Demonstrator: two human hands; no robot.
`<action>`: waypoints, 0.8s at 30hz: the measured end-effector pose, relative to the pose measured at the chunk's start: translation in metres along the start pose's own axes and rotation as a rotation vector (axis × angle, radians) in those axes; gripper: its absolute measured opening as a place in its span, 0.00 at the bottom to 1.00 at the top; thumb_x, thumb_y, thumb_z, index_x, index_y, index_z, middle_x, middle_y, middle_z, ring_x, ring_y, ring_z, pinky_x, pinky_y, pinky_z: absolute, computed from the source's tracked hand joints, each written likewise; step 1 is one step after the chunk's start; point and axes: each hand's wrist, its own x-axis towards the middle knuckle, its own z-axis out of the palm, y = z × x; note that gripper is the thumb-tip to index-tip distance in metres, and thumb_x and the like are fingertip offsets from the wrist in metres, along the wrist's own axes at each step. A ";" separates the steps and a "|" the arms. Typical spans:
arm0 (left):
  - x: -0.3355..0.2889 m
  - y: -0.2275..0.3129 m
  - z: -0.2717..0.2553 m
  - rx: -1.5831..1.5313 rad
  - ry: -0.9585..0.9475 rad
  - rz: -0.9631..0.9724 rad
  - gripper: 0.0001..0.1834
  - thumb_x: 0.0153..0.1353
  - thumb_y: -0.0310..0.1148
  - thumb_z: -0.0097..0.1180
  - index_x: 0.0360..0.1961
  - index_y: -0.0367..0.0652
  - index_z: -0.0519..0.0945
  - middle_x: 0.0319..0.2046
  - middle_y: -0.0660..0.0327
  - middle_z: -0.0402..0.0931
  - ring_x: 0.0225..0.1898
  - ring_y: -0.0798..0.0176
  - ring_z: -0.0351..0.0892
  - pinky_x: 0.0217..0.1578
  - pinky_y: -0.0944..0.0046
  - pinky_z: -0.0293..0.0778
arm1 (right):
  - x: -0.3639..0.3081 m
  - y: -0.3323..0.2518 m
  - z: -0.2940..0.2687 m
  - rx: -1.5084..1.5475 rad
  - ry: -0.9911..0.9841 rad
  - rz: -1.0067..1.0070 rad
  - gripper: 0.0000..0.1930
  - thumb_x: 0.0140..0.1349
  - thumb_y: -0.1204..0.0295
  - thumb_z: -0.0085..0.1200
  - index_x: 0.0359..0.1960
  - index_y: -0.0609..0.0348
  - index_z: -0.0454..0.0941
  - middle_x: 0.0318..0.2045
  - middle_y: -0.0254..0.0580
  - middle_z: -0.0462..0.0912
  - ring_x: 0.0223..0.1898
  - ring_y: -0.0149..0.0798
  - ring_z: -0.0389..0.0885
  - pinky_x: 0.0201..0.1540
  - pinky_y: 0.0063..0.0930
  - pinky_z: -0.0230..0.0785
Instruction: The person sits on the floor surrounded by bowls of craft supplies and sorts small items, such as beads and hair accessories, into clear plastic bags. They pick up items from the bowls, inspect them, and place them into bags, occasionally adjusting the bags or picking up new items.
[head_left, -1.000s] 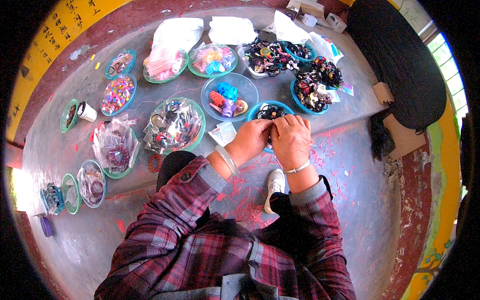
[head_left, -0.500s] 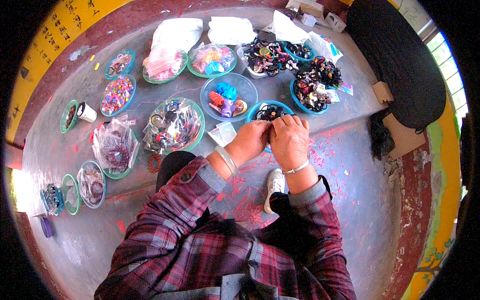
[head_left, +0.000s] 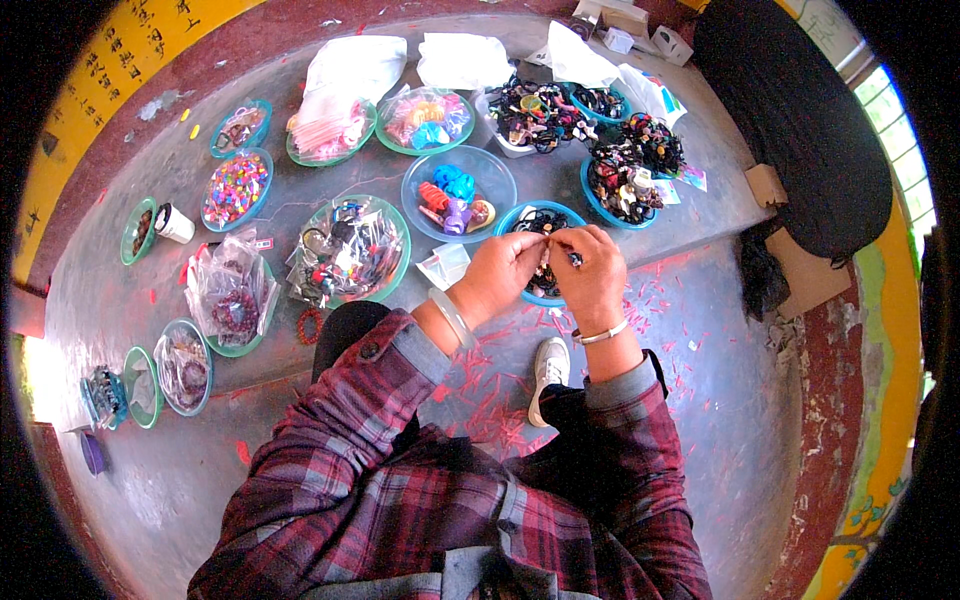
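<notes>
Over the near blue bowl (head_left: 573, 212) of black hair ties (head_left: 540, 218), my left hand (head_left: 500, 272) and my right hand (head_left: 594, 275) meet fingertip to fingertip. Both thumbs and forefingers are pinched together. Whatever lies between the tips is too small to make out. A small dark piece with a pale spot (head_left: 574, 259) shows against the curled fingers of my right hand; its kind cannot be told. Behind both hands, part of the bowl and its contents is hidden.
A clear blue basin (head_left: 412, 212) with colourful pieces stands beyond my left hand. A green bowl of bagged trinkets (head_left: 350, 250) and a small white packet (head_left: 443, 266) lie left. More hair ties (head_left: 625, 190) fill a bowl at right. Red scraps (head_left: 650, 350) litter the floor.
My right hand has turned and its fingers have curled, uncovering the small dark piece and more of the bowl. The left hand has shifted slightly; the fingertips still meet.
</notes>
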 end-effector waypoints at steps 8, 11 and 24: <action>0.003 -0.012 -0.003 -0.443 -0.011 -0.180 0.16 0.63 0.34 0.43 0.41 0.31 0.74 0.34 0.59 0.77 0.37 0.70 0.75 0.40 0.71 0.72 | 0.004 -0.001 -0.007 0.156 0.064 0.012 0.04 0.45 0.77 0.54 0.25 0.58 0.78 0.25 0.42 0.77 0.27 0.44 0.76 0.30 0.31 0.68; 0.004 -0.012 -0.003 -0.410 -0.024 -0.177 0.17 0.62 0.35 0.44 0.42 0.30 0.73 0.34 0.59 0.77 0.37 0.70 0.75 0.39 0.71 0.72 | 0.002 -0.005 -0.008 0.086 0.036 -0.023 0.04 0.44 0.76 0.55 0.25 0.57 0.78 0.25 0.42 0.77 0.28 0.44 0.76 0.31 0.32 0.67; 0.002 -0.008 0.003 0.269 0.042 0.185 0.12 0.53 0.24 0.48 0.39 0.35 0.74 0.32 0.46 0.75 0.34 0.48 0.76 0.33 0.60 0.71 | -0.001 -0.003 -0.003 -0.212 -0.038 -0.148 0.04 0.45 0.71 0.54 0.24 0.54 0.77 0.26 0.40 0.78 0.31 0.42 0.75 0.35 0.35 0.63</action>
